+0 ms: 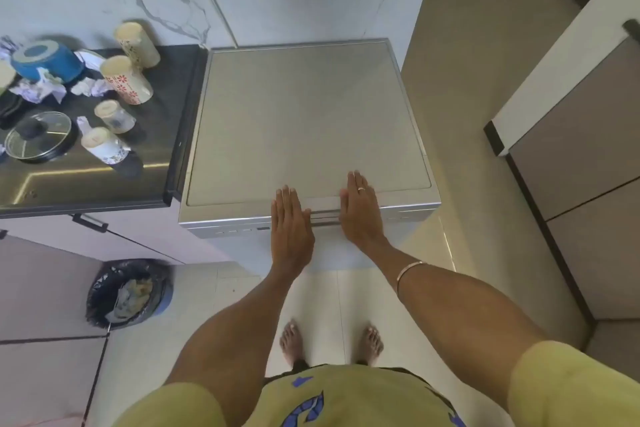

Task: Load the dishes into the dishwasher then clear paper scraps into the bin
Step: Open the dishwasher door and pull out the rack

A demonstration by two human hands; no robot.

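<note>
Both hands, the left hand [291, 218] and the right hand [360, 210], are laid flat with fingers together and nothing gripped on the front edge of the square grey steel dishwasher [304, 121], its door shut directly beneath the fingertips; neither hand is nearer; four pale patterned cups [126, 83], one blue pot [48, 61] and one glass-lidded pan [38, 140] are counted on the dark counter [104, 180] to the left, among several crumpled paper scraps [91, 87]; one black-lined bin [130, 293] stands on the floor below.
</note>
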